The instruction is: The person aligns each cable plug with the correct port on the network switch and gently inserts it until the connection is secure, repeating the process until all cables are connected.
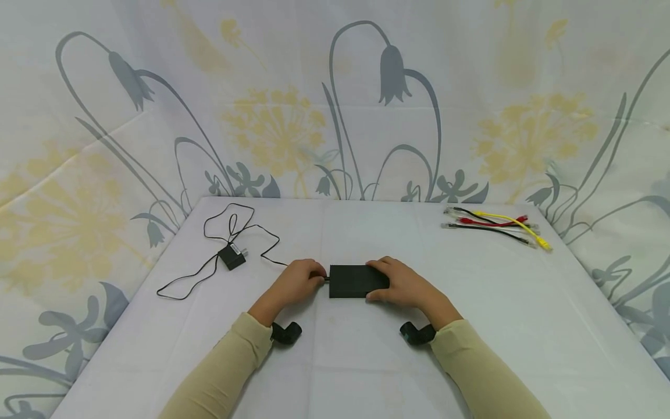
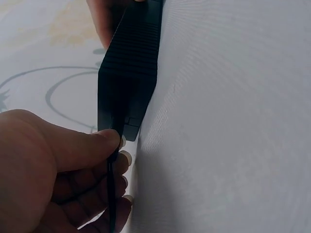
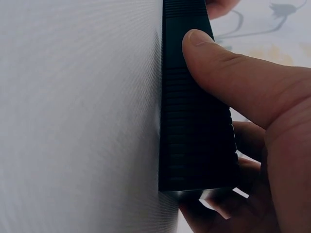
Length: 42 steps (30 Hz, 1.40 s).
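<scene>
Black ribbed box [image 1: 349, 281] on white cloth [image 1: 345, 366], gripped by the right hand [image 1: 400, 283]; the left hand [image 1: 299, 283] pinches a cable plug [image 1: 327, 279] at its end, seemingly inserted.

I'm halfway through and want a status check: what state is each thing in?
Black ribbed rectangular box: lying on the white tablecloth, held by the right grip.
Slim black plug: pinched by the left grip at the box's end; full seating unclear.
Thin black cord: loosely looped.
Black blocky power adapter: unplugged, metal prongs bare.
Short red, yellow and black cables: loose, overlapping, ends unplugged.
White tablecloth: spread, faintly creased.
</scene>
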### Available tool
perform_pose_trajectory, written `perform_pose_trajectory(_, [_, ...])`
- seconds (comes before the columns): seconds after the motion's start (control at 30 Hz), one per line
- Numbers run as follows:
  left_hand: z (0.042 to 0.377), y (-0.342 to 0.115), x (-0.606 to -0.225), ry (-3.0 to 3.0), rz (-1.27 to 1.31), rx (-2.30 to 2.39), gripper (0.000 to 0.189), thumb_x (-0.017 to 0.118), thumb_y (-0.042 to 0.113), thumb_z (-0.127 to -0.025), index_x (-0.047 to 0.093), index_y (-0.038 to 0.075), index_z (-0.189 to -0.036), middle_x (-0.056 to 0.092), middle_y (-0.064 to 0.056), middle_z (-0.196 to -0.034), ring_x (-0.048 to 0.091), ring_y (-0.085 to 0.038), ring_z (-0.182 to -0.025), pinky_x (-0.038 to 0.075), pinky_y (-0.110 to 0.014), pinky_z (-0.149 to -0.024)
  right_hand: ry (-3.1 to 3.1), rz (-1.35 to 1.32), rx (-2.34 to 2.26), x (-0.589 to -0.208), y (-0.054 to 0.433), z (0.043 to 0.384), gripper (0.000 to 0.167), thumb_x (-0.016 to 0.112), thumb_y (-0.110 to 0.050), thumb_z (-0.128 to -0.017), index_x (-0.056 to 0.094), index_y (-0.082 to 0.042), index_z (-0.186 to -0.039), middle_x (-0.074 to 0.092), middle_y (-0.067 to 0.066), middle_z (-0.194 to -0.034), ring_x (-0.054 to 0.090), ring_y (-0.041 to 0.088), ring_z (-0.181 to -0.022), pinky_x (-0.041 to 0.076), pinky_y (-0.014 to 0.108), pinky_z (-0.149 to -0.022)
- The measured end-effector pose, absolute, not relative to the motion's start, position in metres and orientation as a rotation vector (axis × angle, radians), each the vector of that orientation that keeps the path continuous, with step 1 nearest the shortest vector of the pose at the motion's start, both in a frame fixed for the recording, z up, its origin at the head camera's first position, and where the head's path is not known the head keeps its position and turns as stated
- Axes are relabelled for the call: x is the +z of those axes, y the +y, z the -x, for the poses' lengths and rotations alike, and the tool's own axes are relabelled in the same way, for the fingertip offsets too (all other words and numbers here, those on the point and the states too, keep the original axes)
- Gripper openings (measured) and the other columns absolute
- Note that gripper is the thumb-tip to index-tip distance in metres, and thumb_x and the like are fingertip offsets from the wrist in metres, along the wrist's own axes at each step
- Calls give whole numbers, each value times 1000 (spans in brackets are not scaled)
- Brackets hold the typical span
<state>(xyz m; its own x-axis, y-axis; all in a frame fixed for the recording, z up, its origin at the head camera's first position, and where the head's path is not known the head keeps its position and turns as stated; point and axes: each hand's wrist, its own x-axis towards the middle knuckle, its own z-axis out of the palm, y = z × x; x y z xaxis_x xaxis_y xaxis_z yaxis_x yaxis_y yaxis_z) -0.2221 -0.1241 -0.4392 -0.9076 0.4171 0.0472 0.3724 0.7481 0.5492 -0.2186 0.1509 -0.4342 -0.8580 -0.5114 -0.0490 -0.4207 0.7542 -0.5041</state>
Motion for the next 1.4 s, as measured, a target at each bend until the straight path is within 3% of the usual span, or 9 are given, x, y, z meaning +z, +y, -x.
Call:
perform_pose_trajectory(0.63, [221,-122,-440,2889,-583,907,15,64,13,-93,74,9,-104,70,-2,-102,64,-17,-94,52,-35,-83,2784,683,-723,-432,148,220,76,79,-47,-77,52,-12,-139,56,8,-129,54,27,-118,44,46,-100])
perform_pose_trajectory(0.8, [218,-116,-436,2917,-600,876,19,64,21,-94,75,9,-104,72,-3,-102,64,-17,-92,52,-34,-80,2801,680,-713,-435,148,221,77,79,-50,-75,54,-13,-137,58,6,-126,55,23,-115,45,45,-98])
perform_pose_trajectory(0.9, [216,-114,-433,2911,-580,865,28,66,30,-93,74,8,-107,72,-5,-106,65,-21,-100,52,-37,-87,2810,670,-704,-436,148,221,78,80,-51,-74,55,-13,-137,58,6,-127,54,24,-117,45,45,-99])
perform_pose_trajectory(1.07, [213,-110,-434,2933,-547,745,52,75,48,-81,72,8,-114,71,-6,-111,63,-25,-109,49,-41,-95,2826,670,-684,-438,148,221,79,80,-53,-73,55,-13,-136,57,7,-130,51,25,-119,44,46,-100])
perform_pose_trajectory(1.17, [213,-108,-434,2977,-601,628,56,77,49,-78,71,7,-115,71,-6,-110,63,-26,-108,48,-43,-95,2832,668,-673,-439,148,221,79,79,-54,-73,56,-13,-136,57,6,-129,51,24,-118,44,45,-99])
perform_pose_trajectory(1.4, [213,-107,-430,3019,-674,512,54,73,46,-83,69,6,-118,69,-10,-116,61,-30,-112,45,-48,-99,2834,640,-659,-437,148,221,81,78,-58,-72,56,-14,-137,57,6,-129,51,24,-118,45,45,-98])
